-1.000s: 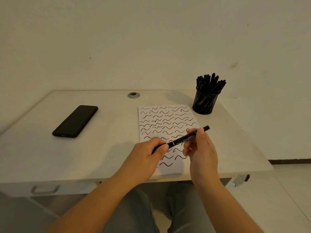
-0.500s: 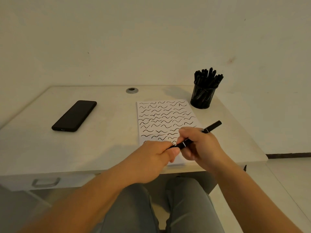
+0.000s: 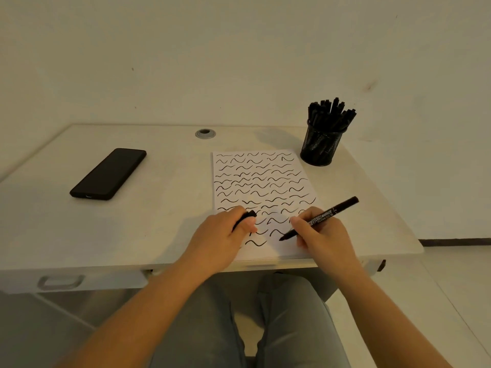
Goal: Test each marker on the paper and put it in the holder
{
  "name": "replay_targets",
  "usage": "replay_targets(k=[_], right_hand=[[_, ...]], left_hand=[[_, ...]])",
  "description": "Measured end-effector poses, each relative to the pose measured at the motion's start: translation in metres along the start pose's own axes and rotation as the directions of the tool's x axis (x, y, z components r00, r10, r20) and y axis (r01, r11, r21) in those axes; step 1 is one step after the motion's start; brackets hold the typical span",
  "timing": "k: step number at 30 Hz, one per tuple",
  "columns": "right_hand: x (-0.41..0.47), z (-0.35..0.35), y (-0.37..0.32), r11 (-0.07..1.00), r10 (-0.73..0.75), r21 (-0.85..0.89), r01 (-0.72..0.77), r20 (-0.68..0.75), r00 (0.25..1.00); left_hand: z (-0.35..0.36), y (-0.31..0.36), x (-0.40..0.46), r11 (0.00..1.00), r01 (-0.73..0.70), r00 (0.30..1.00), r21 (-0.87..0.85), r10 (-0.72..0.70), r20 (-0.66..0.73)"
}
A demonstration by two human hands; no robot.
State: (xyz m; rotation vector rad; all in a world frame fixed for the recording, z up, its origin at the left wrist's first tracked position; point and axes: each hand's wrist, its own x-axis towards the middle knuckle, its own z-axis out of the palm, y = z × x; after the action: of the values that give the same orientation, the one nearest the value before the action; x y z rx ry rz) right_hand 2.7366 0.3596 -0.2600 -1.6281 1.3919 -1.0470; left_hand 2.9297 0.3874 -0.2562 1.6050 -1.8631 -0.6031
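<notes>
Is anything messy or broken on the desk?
Nothing stands out. The paper lies flat, the holder stands upright full of markers, and the phone lies flat at a slant. The uncapped marker is just in use.

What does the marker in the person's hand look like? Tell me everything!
The marker is slim and black, seemingly plastic, with a white label reading MARKER along its barrel. Its cap is off, baring the dark tip, which points down-left at the paper, at or just above it. It slants, back end raised toward the right. The right hand pinches its middle; nothing else visibly touches it.
</notes>
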Motion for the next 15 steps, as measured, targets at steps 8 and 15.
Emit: replay_targets(k=[8, 15], right_hand=[[-0.007, 0.008, 0.005, 0.994, -0.099, -0.049, 0.101, 0.051, 0.994], [-0.005, -0.014, 0.009, 0.992, -0.087, -0.105, 0.074, -0.119, 0.989]], left_hand=[[0.003, -0.004, -0.001, 0.997, 0.022, 1.0, -0.069, -0.022, -0.009], [0.004, -0.005, -0.001, 0.997, 0.039, 0.999, -0.062, -0.04, -0.011]])
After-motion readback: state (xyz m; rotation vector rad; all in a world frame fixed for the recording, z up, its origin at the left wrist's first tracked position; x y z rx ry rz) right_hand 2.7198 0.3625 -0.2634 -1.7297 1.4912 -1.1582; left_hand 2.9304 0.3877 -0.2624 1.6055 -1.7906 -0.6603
